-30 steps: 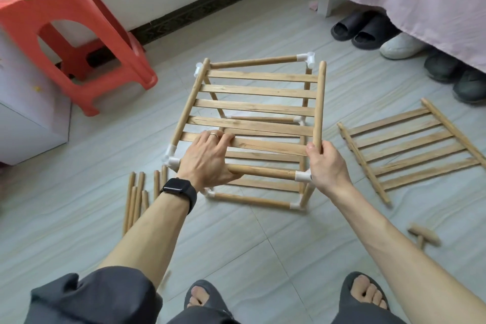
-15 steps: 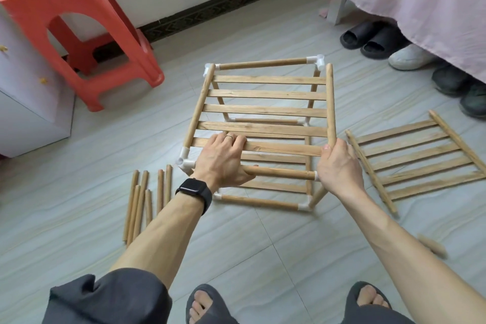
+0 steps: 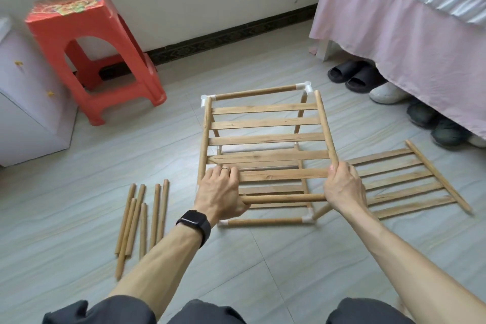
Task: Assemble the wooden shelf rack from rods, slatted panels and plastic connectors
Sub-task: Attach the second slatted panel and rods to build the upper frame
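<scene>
Nothing here can be read. The red plastic stool (image 3: 86, 34) has a colourful printed design on its seat top, but it is too blurred to make out any words or figures. The smartwatch (image 3: 194, 221) worn on the wrist shows only a dark screen, with no characters that can be made out.

A box frame of pale wooden rods (image 3: 265, 222), joined at its corners by white plastic connectors (image 3: 303, 86), stands on the floor. A slatted panel (image 3: 265, 139) of flat slats between two round rails lies across its top, gripped at the near edge by the left hand (image 3: 219, 192) and right hand (image 3: 342, 187). A second slatted panel (image 3: 399, 181) lies flat to the right. Loose rods (image 3: 155, 216) lie side by side to the left.
</scene>
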`<state>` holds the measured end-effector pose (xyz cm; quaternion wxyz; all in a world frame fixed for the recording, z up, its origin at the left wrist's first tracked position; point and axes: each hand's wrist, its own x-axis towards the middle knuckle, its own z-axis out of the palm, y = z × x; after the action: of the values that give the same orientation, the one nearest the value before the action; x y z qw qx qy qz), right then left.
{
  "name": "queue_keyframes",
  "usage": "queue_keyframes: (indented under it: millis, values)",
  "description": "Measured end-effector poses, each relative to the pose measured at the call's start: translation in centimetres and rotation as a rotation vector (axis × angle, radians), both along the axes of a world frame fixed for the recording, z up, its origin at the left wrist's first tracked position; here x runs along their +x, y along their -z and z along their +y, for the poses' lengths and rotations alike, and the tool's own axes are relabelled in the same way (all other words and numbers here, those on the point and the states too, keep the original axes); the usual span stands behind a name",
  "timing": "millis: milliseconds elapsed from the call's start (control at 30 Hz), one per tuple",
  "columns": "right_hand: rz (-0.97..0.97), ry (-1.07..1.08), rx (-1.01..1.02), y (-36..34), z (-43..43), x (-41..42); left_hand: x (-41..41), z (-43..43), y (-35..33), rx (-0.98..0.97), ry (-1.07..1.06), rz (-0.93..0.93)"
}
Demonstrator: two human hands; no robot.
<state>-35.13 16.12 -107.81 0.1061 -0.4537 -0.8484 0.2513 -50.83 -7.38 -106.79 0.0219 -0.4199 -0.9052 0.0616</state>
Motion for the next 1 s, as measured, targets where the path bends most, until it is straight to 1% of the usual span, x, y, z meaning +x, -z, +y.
queue_keyframes:
  millis: [67,133,200,267,300,333,400,433,467,500,567,600,667,700,800,867,933,967,1000]
  values:
    - [-0.059,-0.004,0.011,-0.6,2.3,0.4,2.1,1.1,-0.8,-0.022,0.016,-0.073]
    - [-0.161,0.022,0.065,-1.8,4.9,0.8,3.9,1.8,-1.8,-0.014,0.142,-0.172]
    - [-0.259,0.052,0.18,-2.8,6.6,1.1,4.8,1.9,-3.3,0.056,0.321,-0.231]
    - [-0.259,0.062,0.262,-3.3,6.1,0.8,3.9,1.5,-5.1,0.194,0.419,-0.239]
    - [-0.23,0.038,0.279,-3.6,5.1,0.4,2.7,1.1,-5.7,0.279,0.384,-0.226]
    - [-0.207,-0.016,0.279,-4.1,3.5,0.0,1.2,0.7,-6.2,0.356,0.282,-0.219]
    - [-0.198,-0.199,0.254,-5.2,-0.6,-1.1,-2.4,-0.3,-6.4,0.441,-0.038,-0.247]
    - [-0.196,-0.306,0.234,-5.7,-3.1,-1.7,-4.2,-0.8,-6.2,0.443,-0.19,-0.275]
    - [-0.186,-0.411,0.197,-6.0,-5.8,-2.5,-5.8,-1.2,-5.9,0.42,-0.299,-0.306]
    - [-0.19,-0.508,0.149,-6.2,-8.4,-3.2,-7.1,-1.4,-5.4,0.384,-0.365,-0.348]
    - [-0.293,-0.678,0.088,-5.9,-12.4,-4.5,-8.6,-1.4,-4.0,0.32,-0.396,-0.474]
    - [-0.372,-0.751,0.111,-5.7,-13.5,-4.8,-8.9,-1.4,-3.2,0.306,-0.382,-0.529]
    - [-0.476,-0.873,0.221,-5.2,-13.8,-4.8,-8.7,-2.0,-1.9,0.335,-0.365,-0.566]
    - [-0.487,-0.918,0.252,-5.1,-13.4,-4.6,-8.5,-2.6,-1.4,0.351,-0.371,-0.557]
    - [-0.434,-1.029,0.245,-3.8,-12.0,-3.2,-7.4,-5.3,-0.7,0.353,-0.385,-0.555]
    - [-0.404,-1.076,0.291,-3.2,-11.0,-2.6,-6.4,-7.0,-0.5,0.351,-0.402,-0.543]
    - [-0.414,-1.074,0.35,-3.5,-9.3,-2.5,-4.9,-8.1,-1.0,0.339,-0.41,-0.51]
    - [-0.433,-1.053,0.381,-3.9,-8.4,-2.5,-4.0,-8.3,-1.4,0.325,-0.402,-0.522]
    - [-0.451,-1.019,0.406,-4.3,-7.4,-2.4,-3.0,-8.4,-2.0,0.301,-0.384,-0.582]
